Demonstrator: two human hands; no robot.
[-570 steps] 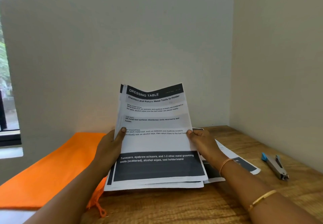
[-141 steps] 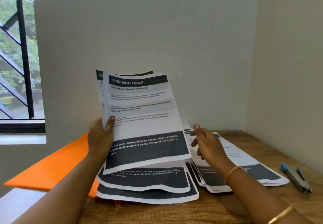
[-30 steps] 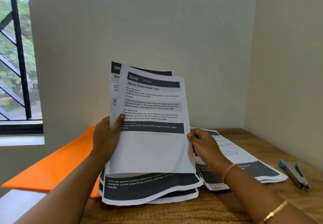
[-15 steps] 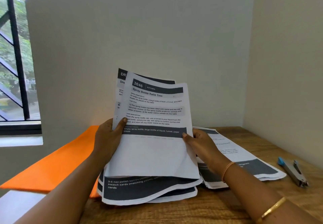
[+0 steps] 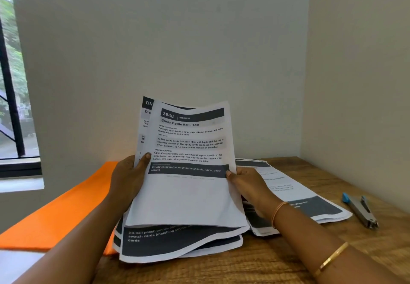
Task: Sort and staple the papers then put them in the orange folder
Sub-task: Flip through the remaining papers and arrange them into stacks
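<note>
Wooden table (image 5: 277, 263) in a white corner, papers (image 5: 188, 197) held upright over it.
The left hand (image 5: 128, 179) grips the papers' left edge, thumb on the front; the right hand (image 5: 248, 184) pinches the top sheet's right edge. The folder (image 5: 66, 212) lies left, the stapler (image 5: 361, 210) right, a pile (image 5: 299, 195) between.

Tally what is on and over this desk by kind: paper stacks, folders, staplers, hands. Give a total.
Paper stacks: 2 (held stack, flat pile)
Folders: 1 (orange folder)
Staplers: 1 (stapler)
Hands: 2 (left hand, right hand)
Total: 6
</note>
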